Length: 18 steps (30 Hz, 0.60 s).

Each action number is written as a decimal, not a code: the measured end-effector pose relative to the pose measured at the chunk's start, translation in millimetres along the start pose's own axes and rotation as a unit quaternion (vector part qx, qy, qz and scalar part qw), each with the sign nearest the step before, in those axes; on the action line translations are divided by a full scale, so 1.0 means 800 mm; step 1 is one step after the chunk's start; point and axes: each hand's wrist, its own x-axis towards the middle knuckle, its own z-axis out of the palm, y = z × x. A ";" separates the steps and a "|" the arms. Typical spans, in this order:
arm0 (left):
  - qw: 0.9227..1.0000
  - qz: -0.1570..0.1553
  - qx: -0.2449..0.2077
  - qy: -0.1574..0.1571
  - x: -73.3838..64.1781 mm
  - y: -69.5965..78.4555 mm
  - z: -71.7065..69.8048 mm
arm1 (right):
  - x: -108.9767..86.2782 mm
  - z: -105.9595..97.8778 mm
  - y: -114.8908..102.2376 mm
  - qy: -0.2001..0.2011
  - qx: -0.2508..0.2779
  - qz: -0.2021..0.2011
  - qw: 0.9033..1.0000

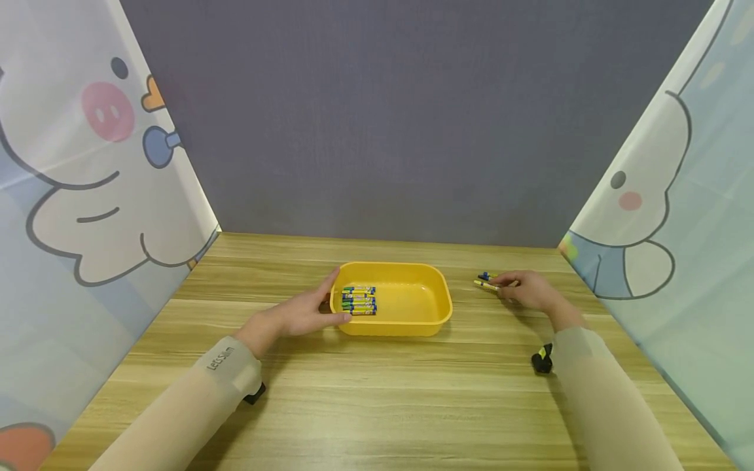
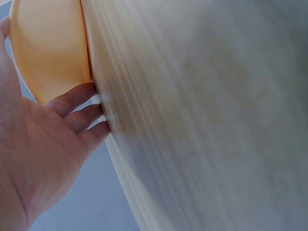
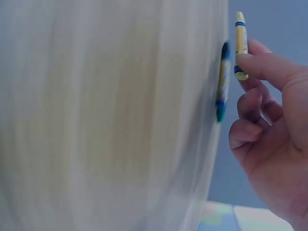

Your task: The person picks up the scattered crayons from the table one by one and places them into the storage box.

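A yellow plastic tray stands on the table, several crayons in yellow wrappers lying side by side at its left end. My left hand grips that end, with the thumb over the near rim and the fingers against the outer wall; in the left wrist view the fingertips touch the wall low down. Between thumb and fingers, my right hand pinches a pale yellow crayon, held above the table. Just beyond it lies a dark-blue-tipped crayon; whether its green end belongs to a second crayon, I cannot tell.
The wood-grain table runs back to a dark grey panel. Cartoon-printed cloths, one at the left and one at the right, border its sides. Black wrist devices, including one at the right, hang under both forearms.
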 end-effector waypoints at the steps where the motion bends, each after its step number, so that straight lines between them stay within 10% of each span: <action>1: 1.000 -0.001 0.001 0.000 0.000 0.000 0.000 | 0.001 0.001 -0.005 0.002 0.003 -0.001 1.000; 18: 1.000 0.008 0.002 0.002 0.002 0.000 0.000 | 0.041 0.038 -0.149 0.014 0.127 -0.053 0.990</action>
